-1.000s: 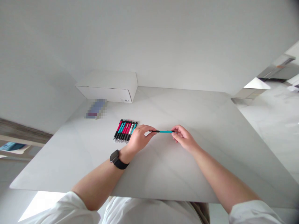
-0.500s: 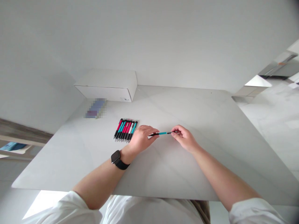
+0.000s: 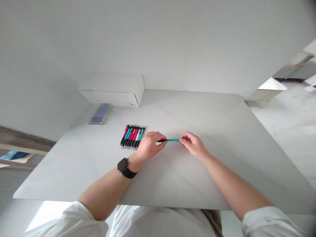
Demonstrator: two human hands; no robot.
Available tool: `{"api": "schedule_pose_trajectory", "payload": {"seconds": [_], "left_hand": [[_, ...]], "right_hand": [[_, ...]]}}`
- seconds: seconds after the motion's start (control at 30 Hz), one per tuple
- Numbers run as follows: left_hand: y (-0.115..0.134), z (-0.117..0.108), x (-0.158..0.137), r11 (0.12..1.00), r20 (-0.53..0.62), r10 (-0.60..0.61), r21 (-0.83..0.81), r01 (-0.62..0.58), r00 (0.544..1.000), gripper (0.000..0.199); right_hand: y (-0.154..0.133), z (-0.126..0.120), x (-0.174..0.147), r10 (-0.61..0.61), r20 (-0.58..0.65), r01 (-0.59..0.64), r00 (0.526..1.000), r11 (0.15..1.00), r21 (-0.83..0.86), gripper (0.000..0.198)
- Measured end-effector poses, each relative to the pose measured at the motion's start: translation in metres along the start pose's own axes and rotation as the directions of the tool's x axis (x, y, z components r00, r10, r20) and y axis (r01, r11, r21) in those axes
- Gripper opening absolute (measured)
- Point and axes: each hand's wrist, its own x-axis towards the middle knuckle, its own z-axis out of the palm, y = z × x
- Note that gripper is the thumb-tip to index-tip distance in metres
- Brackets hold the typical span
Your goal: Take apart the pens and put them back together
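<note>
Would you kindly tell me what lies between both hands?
In the head view, a slim turquoise-and-black pen runs from left hand to right hand.

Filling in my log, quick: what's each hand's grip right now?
Left hand: closed, holding the pen by its black end.
Right hand: closed, holding the same pen's other end.
</note>
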Motion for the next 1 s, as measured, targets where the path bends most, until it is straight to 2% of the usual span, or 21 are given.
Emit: {"api": "schedule_pose_trajectory", "payload": {"seconds": [0.13,0.27,0.43,0.63,0.73,0.8,0.9,1.0], "left_hand": [[0.0,0.001,0.0,1.0,0.008,-0.023,0.001,0.023,1.0,0.007],[-0.004,0.002,-0.001,0.997,0.015,-0.068,0.045,0.067,0.998,0.008],[-0.011,0.004,-0.003,0.962,0.046,-0.157,0.232,0.142,0.987,0.008],[-0.011,0.004,-0.004,0.942,0.113,-0.192,0.299,0.151,0.975,0.01],[-0.011,0.003,-0.004,0.929,0.112,-0.204,0.334,0.156,0.973,0.01],[-0.011,0.003,-0.005,0.921,0.113,-0.212,0.356,0.16,0.971,0.01],[-0.012,0.003,-0.005,0.91,0.112,-0.219,0.381,0.162,0.969,0.01],[-0.012,0.003,-0.005,0.903,0.117,-0.225,0.397,0.162,0.967,0.01]], "right_hand": [[0.002,-0.001,0.002,-0.066,-0.066,0.064,0.996,0.997,-0.044,0.024],[0.007,-0.005,0.004,-0.018,-0.099,0.018,0.995,1.0,0.005,0.025],[0.014,-0.016,0.009,0.022,-0.158,-0.008,0.987,0.996,0.091,0.033],[0.024,-0.022,0.014,0.089,-0.177,-0.078,0.98,0.995,0.068,0.039],[0.024,-0.025,0.014,0.078,-0.179,-0.069,0.981,0.996,0.055,0.037],[0.023,-0.027,0.014,0.065,-0.184,-0.066,0.981,0.998,-0.001,0.034],[0.02,-0.032,0.013,0.027,-0.21,-0.065,0.977,0.982,-0.178,0.029],[0.017,-0.037,0.012,-0.094,-0.221,0.001,0.971,0.922,-0.387,0.026]]}}
